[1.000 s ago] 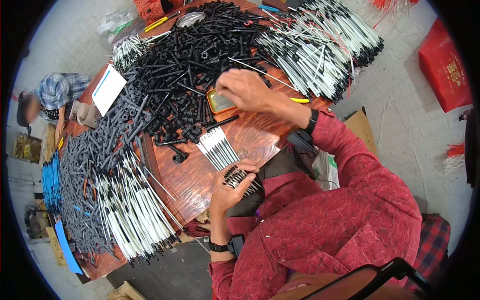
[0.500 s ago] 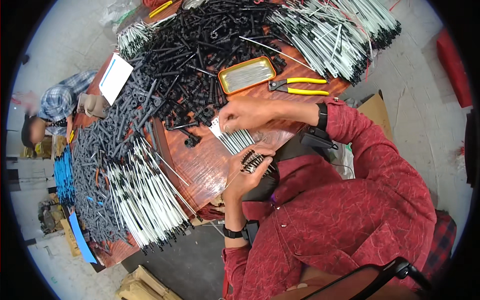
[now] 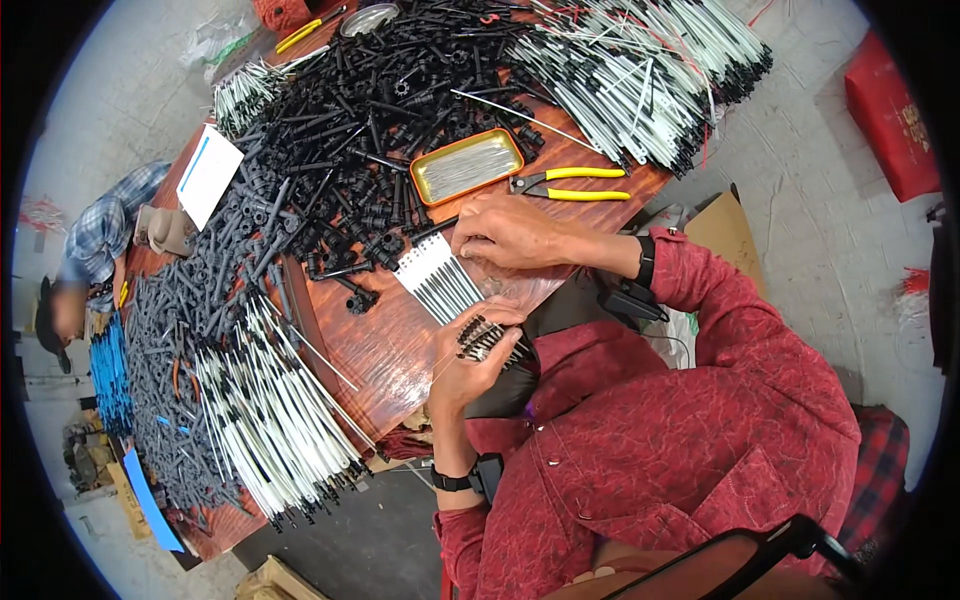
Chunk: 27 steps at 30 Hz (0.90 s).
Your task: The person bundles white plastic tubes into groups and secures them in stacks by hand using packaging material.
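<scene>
My left hand (image 3: 468, 355) is closed around a fanned bundle of thin rods (image 3: 445, 285). The rods have pale flat ends pointing away from me and dark ends showing between thumb and fingers. Just beyond the bundle, over the table's near edge, is my right hand (image 3: 508, 232), its fingers curled together. A short black rod (image 3: 436, 229) shows beside its fingertips; whether the fingers grip it I cannot tell. Close by lie a yellow-rimmed tin of fine wires (image 3: 467, 167) and pliers with yellow handles (image 3: 575, 185).
Black plastic parts (image 3: 340, 150) and grey ones (image 3: 190, 300) are heaped on the wooden table (image 3: 370, 350). White rods lie in bunches at left (image 3: 280, 410) and far right (image 3: 620, 90). A white card (image 3: 209, 175) lies at the left. Another person (image 3: 100, 230) is at the far left.
My right hand has moved right, off the pale ends of the bundle, and more of them show. My left hand keeps its hold. The whole view has shifted slightly.
</scene>
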{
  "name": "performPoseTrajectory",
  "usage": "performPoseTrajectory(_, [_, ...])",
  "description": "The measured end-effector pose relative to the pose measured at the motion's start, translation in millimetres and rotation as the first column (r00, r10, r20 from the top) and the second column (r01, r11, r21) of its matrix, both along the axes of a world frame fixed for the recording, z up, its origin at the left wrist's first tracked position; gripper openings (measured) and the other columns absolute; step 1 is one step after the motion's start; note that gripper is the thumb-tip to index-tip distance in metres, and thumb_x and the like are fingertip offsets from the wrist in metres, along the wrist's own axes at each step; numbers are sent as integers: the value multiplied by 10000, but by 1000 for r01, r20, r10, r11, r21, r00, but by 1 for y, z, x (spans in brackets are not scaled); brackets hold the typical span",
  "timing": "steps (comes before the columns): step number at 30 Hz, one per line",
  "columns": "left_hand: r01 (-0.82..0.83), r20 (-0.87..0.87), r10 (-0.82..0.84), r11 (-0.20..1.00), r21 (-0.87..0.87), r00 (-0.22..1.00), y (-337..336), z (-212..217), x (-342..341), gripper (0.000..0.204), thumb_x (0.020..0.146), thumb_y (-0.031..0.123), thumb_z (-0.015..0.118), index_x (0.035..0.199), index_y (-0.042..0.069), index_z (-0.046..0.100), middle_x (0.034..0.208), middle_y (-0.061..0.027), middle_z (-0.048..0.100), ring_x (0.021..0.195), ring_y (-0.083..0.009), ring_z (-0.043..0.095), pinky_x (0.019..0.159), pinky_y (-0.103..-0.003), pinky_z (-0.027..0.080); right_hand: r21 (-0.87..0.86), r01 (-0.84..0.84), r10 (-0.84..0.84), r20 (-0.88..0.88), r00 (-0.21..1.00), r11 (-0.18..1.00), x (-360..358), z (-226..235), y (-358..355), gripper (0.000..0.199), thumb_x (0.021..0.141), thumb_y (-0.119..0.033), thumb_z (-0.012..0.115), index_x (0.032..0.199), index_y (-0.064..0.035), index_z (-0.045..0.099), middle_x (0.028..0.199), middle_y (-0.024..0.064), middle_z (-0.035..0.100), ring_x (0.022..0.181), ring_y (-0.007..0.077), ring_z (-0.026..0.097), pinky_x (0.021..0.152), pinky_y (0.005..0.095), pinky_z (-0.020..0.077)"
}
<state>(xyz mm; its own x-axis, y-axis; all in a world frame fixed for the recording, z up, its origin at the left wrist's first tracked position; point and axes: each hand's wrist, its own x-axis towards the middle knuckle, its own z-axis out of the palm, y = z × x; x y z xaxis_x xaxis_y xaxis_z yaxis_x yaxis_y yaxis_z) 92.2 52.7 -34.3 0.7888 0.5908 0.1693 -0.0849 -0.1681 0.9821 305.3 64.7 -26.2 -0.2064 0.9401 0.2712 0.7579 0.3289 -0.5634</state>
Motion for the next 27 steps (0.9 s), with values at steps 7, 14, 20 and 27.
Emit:
performPoseTrajectory(7, [-4, 33, 1, 995, 97, 999, 0, 7, 3, 116, 785, -37, 690, 900, -26, 682, 962, -123, 697, 1063, -279, 624, 962, -406, 462, 86, 49, -50, 5, 999, 995, -2, -8, -3, 94, 835, -173, 635, 861, -102, 690, 819, 78, 599, 872, 285, 604, 736, 422, 461])
performPoseTrajectory(14, [4, 13, -5, 993, 122, 1000, 4, 8, 3, 136, 768, -30, 700, 901, -6, 690, 966, -104, 686, 1138, -283, 586, 969, -404, 451, 128, 23, -15, -62, 998, 991, -5, -11, -2, 69, 834, -148, 630, 839, -88, 664, 800, 75, 584, 845, 286, 601, 685, 409, 466])
performPoseTrajectory(20, [15, 7, -16, 996, 93, 1000, 5, 8, 2, 142, 764, -30, 699, 902, 1, 698, 968, -89, 682, 1151, -275, 578, 967, -397, 449, 168, -33, 47, -81, 996, 985, -8, -19, 5, 57, 843, -95, 631, 896, -72, 635, 821, 75, 550, 832, 274, 572, 716, 385, 455])
performPoseTrajectory(27, [11, 50, -14, 998, 59, 999, 5, 5, 5, 142, 762, -33, 697, 900, 0, 706, 981, -87, 683, 1140, -262, 578, 960, -387, 452, 220, -118, 133, -54, 990, 968, -3, -21, 6, 115, 825, -52, 613, 937, -75, 622, 860, 79, 527, 850, 280, 559, 722, 390, 446])
